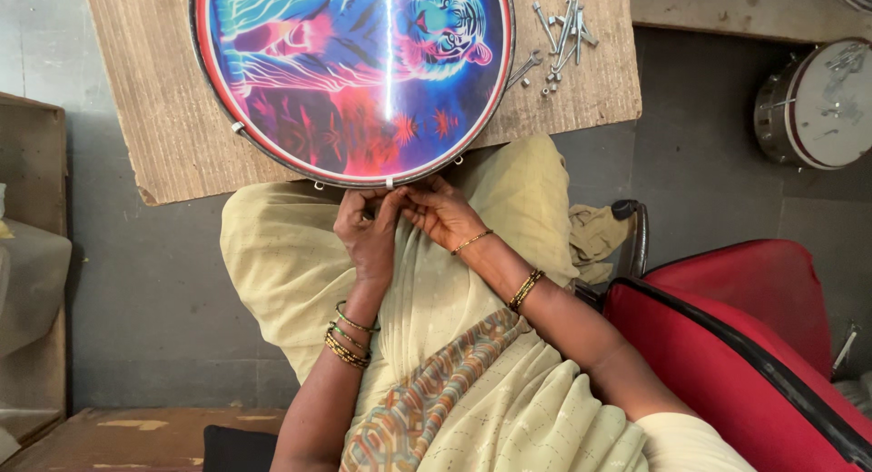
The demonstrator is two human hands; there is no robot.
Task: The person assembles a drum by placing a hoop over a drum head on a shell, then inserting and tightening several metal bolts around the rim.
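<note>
- The fingers point(392, 202) of both hands meet at the centre of the frame, pinched together on something too small to make out, right at the near rim of the drum point(352, 77).
- The left hand point(366, 236) sits just left of centre with its knuckles up and fingers curled; the right hand point(442, 216) lies just right of it, thumb and fingertips bent toward the same spot.
- The two hands touch, and neither is clearly nearer: both close on one point below a small metal lug on the drum's rim.
- From the fingers, the drum lies straight up the frame. It is round, so it has no long axis, and its printed face with a blue and pink tiger is turned upward.
- The drum rests on a wooden board point(163, 136) serving as the bench, with its near edge overhanging the person's lap.
- A heap of metal bolts point(563, 31) lies on the board at the upper right, well apart from the hands.
- A second drum point(816, 104) stands on the floor at the far right.
</note>
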